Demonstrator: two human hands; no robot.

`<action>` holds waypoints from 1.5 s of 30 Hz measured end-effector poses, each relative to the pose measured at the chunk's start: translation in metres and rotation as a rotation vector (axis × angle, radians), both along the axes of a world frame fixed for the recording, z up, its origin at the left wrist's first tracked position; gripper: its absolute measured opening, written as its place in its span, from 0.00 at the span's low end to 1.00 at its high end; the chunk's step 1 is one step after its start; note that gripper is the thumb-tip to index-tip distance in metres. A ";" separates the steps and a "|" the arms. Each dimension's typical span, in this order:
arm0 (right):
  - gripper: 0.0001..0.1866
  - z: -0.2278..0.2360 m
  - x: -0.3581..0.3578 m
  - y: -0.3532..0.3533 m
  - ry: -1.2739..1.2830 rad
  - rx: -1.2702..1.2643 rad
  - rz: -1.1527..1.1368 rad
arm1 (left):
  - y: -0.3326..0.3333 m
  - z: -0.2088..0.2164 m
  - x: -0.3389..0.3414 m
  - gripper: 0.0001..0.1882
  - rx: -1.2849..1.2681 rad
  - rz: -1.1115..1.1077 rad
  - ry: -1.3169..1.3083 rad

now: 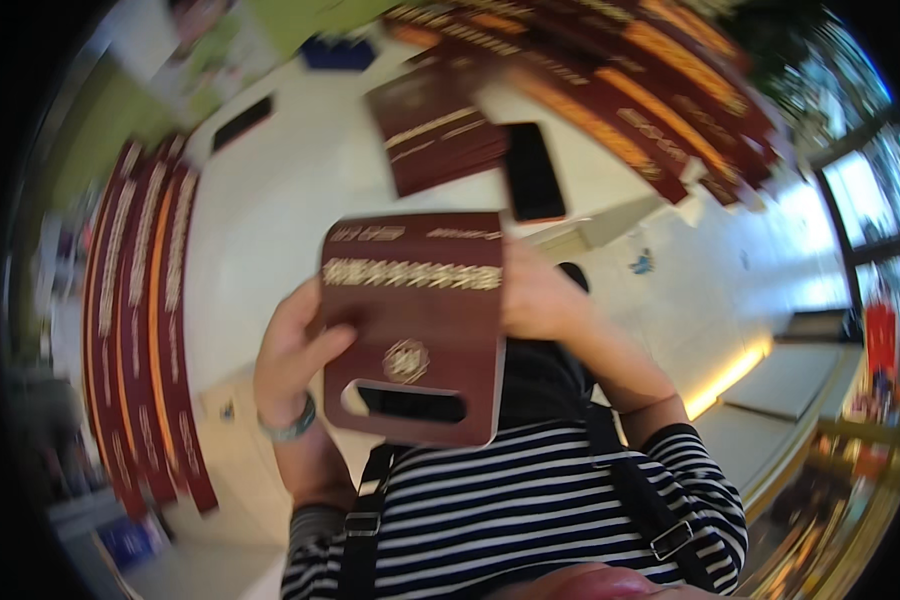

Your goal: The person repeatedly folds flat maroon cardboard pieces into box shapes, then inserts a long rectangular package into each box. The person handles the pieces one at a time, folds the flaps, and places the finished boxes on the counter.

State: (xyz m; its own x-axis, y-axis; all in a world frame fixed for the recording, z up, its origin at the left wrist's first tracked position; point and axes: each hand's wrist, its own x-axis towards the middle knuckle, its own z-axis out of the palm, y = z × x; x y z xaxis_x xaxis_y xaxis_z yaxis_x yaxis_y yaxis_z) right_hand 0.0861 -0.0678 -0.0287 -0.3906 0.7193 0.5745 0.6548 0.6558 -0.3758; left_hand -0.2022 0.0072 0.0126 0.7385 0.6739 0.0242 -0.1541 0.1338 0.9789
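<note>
A maroon cardboard gift box or carrier [410,320] with pale lettering, a round emblem and an oval handle cut-out is held up in front of my chest. The handle end points down towards my striped shirt. My left hand [295,340] grips its left edge, thumb lying on the printed face and the other fingers behind. At the right edge my right hand [540,295] holds it too, its fingertips hidden behind the cardboard. Just beyond, on the white table [270,200], lies a pile of flat maroon cardboard pieces [435,130].
Beside that pile lies a black phone [535,175]; another dark phone-like object [242,122] is farther left. Long rows of maroon and orange boxes stand at the left [140,330] and far right [610,90]. A dark blue item [338,52] sits at the far edge.
</note>
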 end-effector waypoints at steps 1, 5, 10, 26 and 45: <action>0.25 0.006 -0.005 0.004 -0.033 0.079 0.050 | 0.001 -0.001 0.000 0.21 0.068 0.059 0.141; 0.22 -0.001 0.003 0.017 0.028 0.117 -0.234 | -0.007 -0.001 0.012 0.10 0.178 0.362 0.059; 0.22 0.048 -0.024 0.018 0.088 0.167 -0.154 | -0.015 -0.004 0.027 0.06 0.462 0.447 0.199; 0.12 0.033 -0.026 0.010 0.206 -0.153 -0.007 | -0.009 0.000 0.008 0.15 0.700 0.413 0.104; 0.08 0.005 -0.003 -0.015 0.901 -0.454 -0.152 | -0.033 -0.031 0.018 0.08 0.200 0.527 -0.116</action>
